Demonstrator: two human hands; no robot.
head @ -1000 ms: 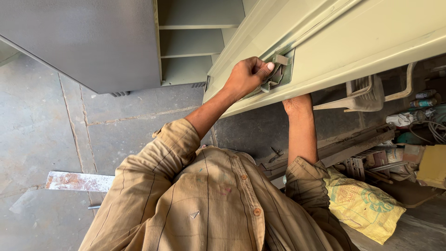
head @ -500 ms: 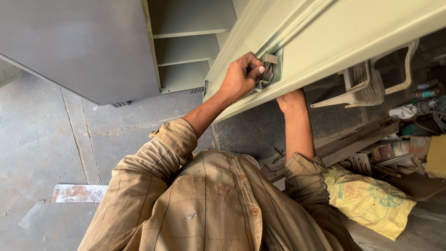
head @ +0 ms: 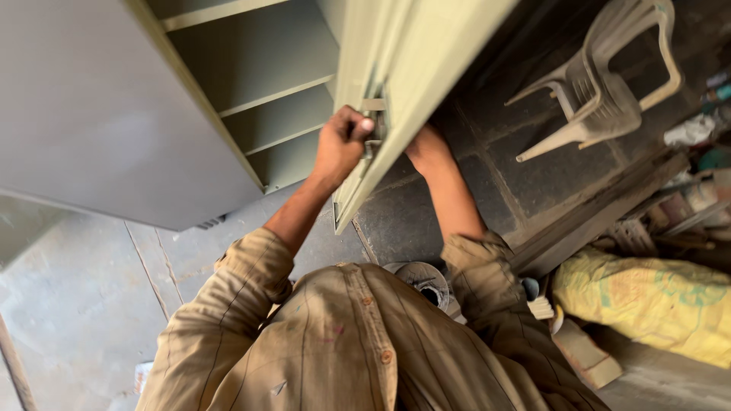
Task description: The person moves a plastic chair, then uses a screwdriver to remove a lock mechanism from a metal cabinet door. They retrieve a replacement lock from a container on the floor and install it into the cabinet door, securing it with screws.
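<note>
At the edge of the pale green metal cabinet door [head: 426, 68], the left hand [head: 343, 144] is curled into a fist around a small metal latch fitting [head: 373, 141] fixed on the door's inner side, thumb tip pressed against it. The fitting sits just at the fingertips, directly to the right of the knuckles, roughly at the height where the door's lower corner comes toward the camera. The right hand [head: 426, 148] reaches behind the same door from the other side; only its wrist and the heel of the palm show, so whether its fingers are spread or closed cannot be told. Both forearms come up from rolled tan shirt sleeves [head: 251, 297].

Left of the door stands the open cabinet [head: 259, 99], its bare shelves visible and its grey side panel facing the camera. Beyond the door, a pale plastic chair [head: 601, 84] stands on the dark stone floor [head: 533, 167], well apart from the hands. A yellow sack [head: 647, 297] lies at the lower right, near some scattered clutter along the wall.
</note>
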